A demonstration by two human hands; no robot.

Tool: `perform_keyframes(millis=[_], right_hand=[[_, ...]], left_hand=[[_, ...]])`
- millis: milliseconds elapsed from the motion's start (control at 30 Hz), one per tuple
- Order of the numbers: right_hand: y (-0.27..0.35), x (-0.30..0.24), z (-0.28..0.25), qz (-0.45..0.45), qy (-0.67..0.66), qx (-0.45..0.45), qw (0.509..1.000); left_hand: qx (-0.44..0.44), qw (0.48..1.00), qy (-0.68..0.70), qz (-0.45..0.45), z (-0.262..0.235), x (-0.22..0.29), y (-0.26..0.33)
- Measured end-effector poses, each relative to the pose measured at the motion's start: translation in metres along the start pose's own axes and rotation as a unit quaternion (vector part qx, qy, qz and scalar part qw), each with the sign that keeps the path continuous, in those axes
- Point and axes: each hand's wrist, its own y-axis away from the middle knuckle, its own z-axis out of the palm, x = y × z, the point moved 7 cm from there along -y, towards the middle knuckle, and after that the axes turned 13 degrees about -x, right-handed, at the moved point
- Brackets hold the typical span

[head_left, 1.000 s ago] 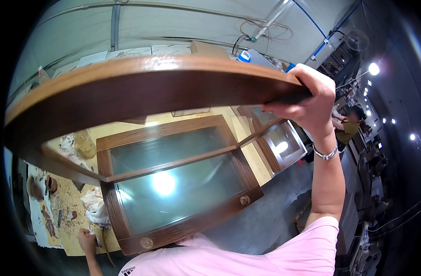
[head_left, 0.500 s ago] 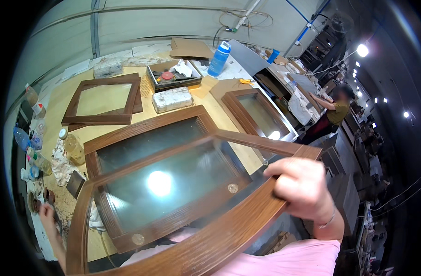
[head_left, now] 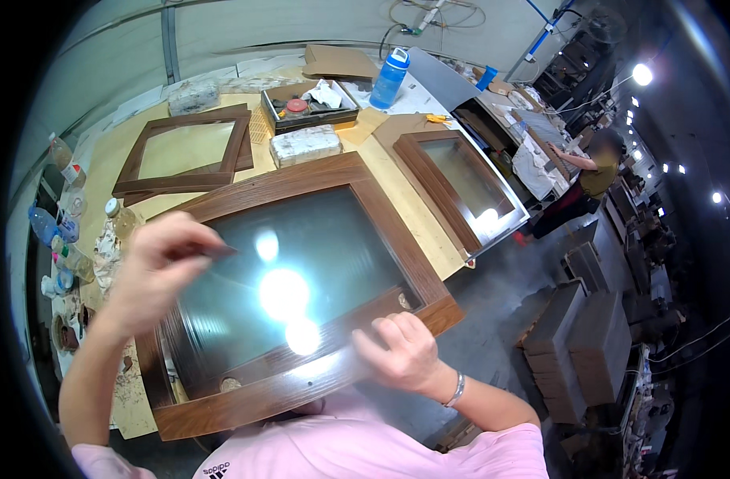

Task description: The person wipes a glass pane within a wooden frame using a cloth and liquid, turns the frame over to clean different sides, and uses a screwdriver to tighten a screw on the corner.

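Note:
A brown wooden frame [head_left: 393, 223] lies in front of me over another framed glass panel [head_left: 277, 291], with lamp glare on the glass. My left hand [head_left: 161, 267] is raised above the frame's left part. Its thumb and fingers pinch together, and a small dark tip shows at them, too blurred to name. My right hand [head_left: 405, 351], with a bracelet at the wrist, is at the near rail, touching or just above it. Its fingers are curled; whatever may be inside them is hidden. Two round, pale pads show at the near corners of the panel.
Two more frames [head_left: 233, 176] are stacked at the far left. Behind lie a wrapped block [head_left: 305, 146], an open box [head_left: 313, 120] of small items and a blue bottle [head_left: 390, 78]. Another glazed frame [head_left: 413, 156] is on the right. Several bottles [head_left: 44, 223] line the left edge. A co-worker [head_left: 600, 172] stands beyond.
The raised wooden frame has come down flat over the panel. My right hand has let go of its corner and moved left. My left hand has come from the table's left edge to above the frame.

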Motion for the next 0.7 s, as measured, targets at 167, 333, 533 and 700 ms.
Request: perform_keyframes(millis=[167, 333, 533, 700], right_hand=[[0.007, -0.003, 0.027, 0.034, -0.078, -0.015, 0.996], [0.013, 0.000, 0.048, 0.042, -0.118, -0.045, 0.991], [0.017, 0.001, 0.054, 0.050, -0.105, -0.038, 0.993], [0.013, 0.002, 0.046, 0.049, -0.087, -0.001, 0.995]], left_hand=[[-0.045, 0.992, -0.095, 0.074, 0.105, -0.012, -0.057], [0.002, 0.970, -0.203, 0.136, 0.163, -0.022, -0.103], [0.037, 0.963, -0.227, 0.139, 0.186, -0.021, -0.132], [0.061, 0.954, -0.264, 0.131, 0.193, -0.017, -0.135]])
